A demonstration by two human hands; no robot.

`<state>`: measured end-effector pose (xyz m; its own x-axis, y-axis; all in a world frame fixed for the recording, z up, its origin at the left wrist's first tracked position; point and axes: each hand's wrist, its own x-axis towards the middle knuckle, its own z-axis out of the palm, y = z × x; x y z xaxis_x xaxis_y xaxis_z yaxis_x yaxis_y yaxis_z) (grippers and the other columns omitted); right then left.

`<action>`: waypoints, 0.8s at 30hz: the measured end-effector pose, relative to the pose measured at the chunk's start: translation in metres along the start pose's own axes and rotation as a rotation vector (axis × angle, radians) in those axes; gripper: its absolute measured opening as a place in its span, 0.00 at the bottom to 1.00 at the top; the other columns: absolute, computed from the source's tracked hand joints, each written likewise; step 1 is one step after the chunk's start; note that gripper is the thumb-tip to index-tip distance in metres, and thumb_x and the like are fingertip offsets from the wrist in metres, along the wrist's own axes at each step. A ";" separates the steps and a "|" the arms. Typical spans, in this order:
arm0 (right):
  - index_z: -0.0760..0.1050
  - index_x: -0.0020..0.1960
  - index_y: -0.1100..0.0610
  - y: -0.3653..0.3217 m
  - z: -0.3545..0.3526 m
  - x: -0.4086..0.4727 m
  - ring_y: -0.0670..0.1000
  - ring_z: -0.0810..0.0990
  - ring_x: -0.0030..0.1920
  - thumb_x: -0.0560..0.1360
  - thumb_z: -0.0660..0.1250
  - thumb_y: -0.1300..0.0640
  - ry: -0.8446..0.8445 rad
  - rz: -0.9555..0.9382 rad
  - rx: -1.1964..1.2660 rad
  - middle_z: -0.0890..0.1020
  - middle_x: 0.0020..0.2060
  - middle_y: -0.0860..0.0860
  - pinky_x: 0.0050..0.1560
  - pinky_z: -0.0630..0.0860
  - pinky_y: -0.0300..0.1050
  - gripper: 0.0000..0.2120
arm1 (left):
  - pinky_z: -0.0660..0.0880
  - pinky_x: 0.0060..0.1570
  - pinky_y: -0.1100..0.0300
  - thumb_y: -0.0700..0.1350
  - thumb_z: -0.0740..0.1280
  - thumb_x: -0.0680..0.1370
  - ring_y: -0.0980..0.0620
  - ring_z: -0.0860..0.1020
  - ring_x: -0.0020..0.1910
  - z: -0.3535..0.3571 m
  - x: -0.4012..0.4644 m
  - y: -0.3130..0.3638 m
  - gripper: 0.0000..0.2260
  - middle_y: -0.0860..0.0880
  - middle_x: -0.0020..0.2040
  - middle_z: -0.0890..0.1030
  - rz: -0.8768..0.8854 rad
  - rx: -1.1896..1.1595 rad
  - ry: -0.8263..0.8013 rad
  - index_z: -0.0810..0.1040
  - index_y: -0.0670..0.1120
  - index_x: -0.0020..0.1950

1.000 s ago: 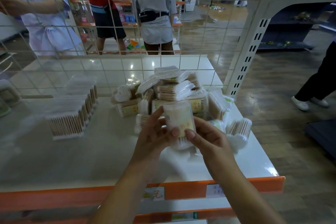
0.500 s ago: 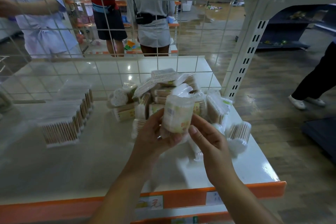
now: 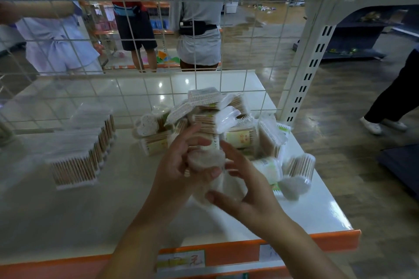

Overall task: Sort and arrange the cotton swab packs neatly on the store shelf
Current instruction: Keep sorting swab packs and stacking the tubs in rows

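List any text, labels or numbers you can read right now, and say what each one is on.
None reads clearly.
Left price tag on the orange shelf edge: coloured marks, too blurred.
Right price tag: too blurred.
Yellow labels on the cotton swab packs: print too small and blurred.

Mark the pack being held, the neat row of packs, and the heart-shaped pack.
Held pack (image 3: 207, 161), head view, its round cotton end.
Neat row (image 3: 74, 169), head view, nearest pack's sticks.
Heart-shaped pack (image 3: 294, 186), head view, its white cotton face.
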<state>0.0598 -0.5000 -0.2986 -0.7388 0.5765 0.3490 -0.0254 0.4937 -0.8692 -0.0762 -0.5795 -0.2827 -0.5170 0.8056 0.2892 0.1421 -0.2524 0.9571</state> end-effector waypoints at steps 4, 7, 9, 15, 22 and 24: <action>0.57 0.68 0.34 -0.004 0.005 0.000 0.38 0.72 0.60 0.66 0.70 0.46 -0.031 -0.070 -0.153 0.73 0.60 0.35 0.55 0.71 0.31 0.36 | 0.75 0.48 0.61 0.49 0.75 0.60 0.54 0.78 0.54 -0.001 -0.003 0.002 0.29 0.53 0.53 0.79 0.010 0.000 -0.061 0.75 0.60 0.61; 0.59 0.65 0.38 -0.006 0.008 0.005 0.40 0.73 0.57 0.65 0.68 0.42 0.014 -0.061 -0.204 0.74 0.57 0.41 0.52 0.72 0.31 0.32 | 0.74 0.51 0.60 0.52 0.74 0.62 0.56 0.77 0.56 -0.006 -0.008 0.004 0.25 0.57 0.55 0.78 0.038 0.113 -0.045 0.75 0.63 0.59; 0.60 0.64 0.39 -0.009 0.012 0.009 0.42 0.74 0.56 0.65 0.69 0.43 0.056 -0.086 -0.252 0.73 0.57 0.43 0.49 0.73 0.33 0.31 | 0.71 0.56 0.64 0.56 0.71 0.66 0.59 0.75 0.58 -0.013 -0.012 0.009 0.22 0.61 0.57 0.76 0.111 0.331 -0.011 0.73 0.64 0.60; 0.62 0.64 0.46 -0.025 0.039 0.028 0.39 0.70 0.54 0.64 0.71 0.54 0.170 -0.186 -0.378 0.71 0.57 0.45 0.48 0.69 0.32 0.32 | 0.70 0.57 0.55 0.52 0.60 0.74 0.51 0.71 0.59 -0.061 -0.025 0.016 0.20 0.50 0.59 0.76 0.356 1.056 0.055 0.69 0.49 0.65; 0.59 0.65 0.45 -0.058 0.106 0.049 0.35 0.65 0.56 0.64 0.71 0.50 0.115 -0.219 -0.319 0.66 0.59 0.42 0.48 0.65 0.18 0.33 | 0.75 0.46 0.52 0.50 0.58 0.74 0.47 0.74 0.50 -0.154 -0.049 0.026 0.16 0.46 0.47 0.80 0.346 1.287 0.189 0.79 0.44 0.53; 0.59 0.66 0.45 -0.068 0.130 0.055 0.35 0.66 0.56 0.66 0.69 0.46 0.088 -0.256 -0.317 0.66 0.59 0.41 0.51 0.66 0.23 0.32 | 0.77 0.45 0.49 0.49 0.58 0.73 0.42 0.77 0.48 -0.187 -0.059 0.026 0.15 0.45 0.46 0.80 0.314 1.289 0.193 0.79 0.45 0.52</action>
<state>-0.0667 -0.5861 -0.2656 -0.6747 0.4562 0.5802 0.0186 0.7964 -0.6045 -0.2001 -0.7336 -0.2772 -0.4112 0.6919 0.5934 0.9093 0.3569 0.2140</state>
